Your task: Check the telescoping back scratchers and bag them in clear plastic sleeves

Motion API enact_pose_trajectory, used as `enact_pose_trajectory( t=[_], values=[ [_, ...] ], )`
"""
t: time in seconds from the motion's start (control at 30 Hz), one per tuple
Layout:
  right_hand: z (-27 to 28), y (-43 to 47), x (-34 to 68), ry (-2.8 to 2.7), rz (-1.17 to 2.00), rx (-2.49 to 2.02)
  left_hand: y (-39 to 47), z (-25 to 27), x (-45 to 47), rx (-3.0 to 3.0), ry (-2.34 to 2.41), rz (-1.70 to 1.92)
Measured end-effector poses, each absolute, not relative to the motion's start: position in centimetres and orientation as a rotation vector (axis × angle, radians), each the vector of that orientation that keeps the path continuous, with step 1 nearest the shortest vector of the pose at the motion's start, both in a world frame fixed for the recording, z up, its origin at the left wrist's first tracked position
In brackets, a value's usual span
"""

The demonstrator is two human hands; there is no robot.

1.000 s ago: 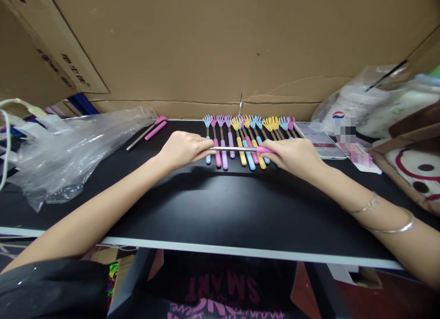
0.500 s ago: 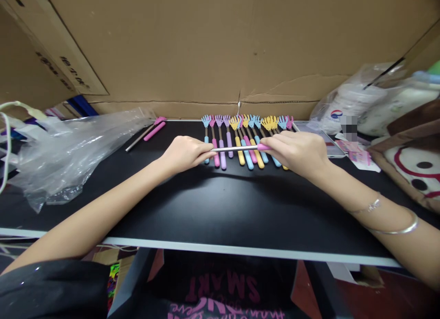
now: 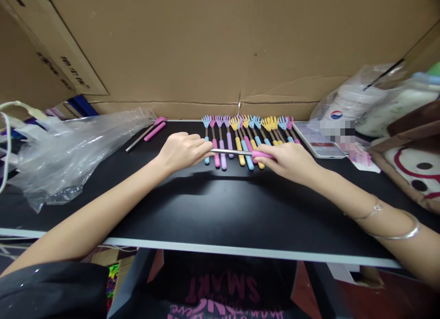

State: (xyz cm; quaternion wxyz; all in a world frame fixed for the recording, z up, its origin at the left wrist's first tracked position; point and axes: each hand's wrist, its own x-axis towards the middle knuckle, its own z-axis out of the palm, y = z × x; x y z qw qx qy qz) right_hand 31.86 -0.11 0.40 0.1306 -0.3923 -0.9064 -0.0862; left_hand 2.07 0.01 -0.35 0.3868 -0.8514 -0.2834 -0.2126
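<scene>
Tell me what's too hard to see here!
Head view: left end of the pink-handled silver metal rod, hidden by the grip of the left hand.
Head view: handles of some yellow claw-headed sticks, partly hidden behind the right hand.
Head view: brown-and-white cloth item, cut off by the right edge.

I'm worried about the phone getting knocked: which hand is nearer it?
Right. The right hand is just left of the phone; the left hand is much farther left.

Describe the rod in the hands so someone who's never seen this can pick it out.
On the black desk lies a row of multicoloured back scratchers. In front of it, the left hand and right hand hold a silvery rod with a pink handle. It runs crosswise, hand to hand; its neighbours point away from the person.
</scene>
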Motion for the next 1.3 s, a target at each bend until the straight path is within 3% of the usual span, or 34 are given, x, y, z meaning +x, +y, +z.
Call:
enact_pose_trajectory(
  t=[0.23,0.33,0.47,0.63,0.73,1.0,1.3],
  values=[
    [1.5,-0.4,31.3,-2.667,0.564,-1.044,-1.1,0.7,2.6,-2.171,-0.684,-0.506],
    [2.1,-0.5,31.3,-2.653,0.703,-0.997,-1.7,1.3,2.8,-2.230,-0.762,-0.480],
    [2.8,-0.5,31.9,-2.692,0.449,-1.020,-2.0,1.5,3.0,-2.200,-0.802,-0.474],
    [2.4,-0.6,32.3,-2.620,-0.335,-1.135,-1.5,0.5,3.3,-2.179,-0.784,-0.590],
    [2.0,-0.8,32.0,-2.547,-0.612,-1.133,-1.2,-0.3,3.4,-2.253,-0.832,-0.651],
    [2.5,-0.8,32.3,-2.577,-0.901,-1.050,-1.4,-1.4,4.1,-2.663,-1.123,-0.680],
    [2.8,-1.1,32.1,-2.570,-0.917,-1.055,-1.3,-1.6,4.4,-2.828,-1.241,-0.628]
  ],
)
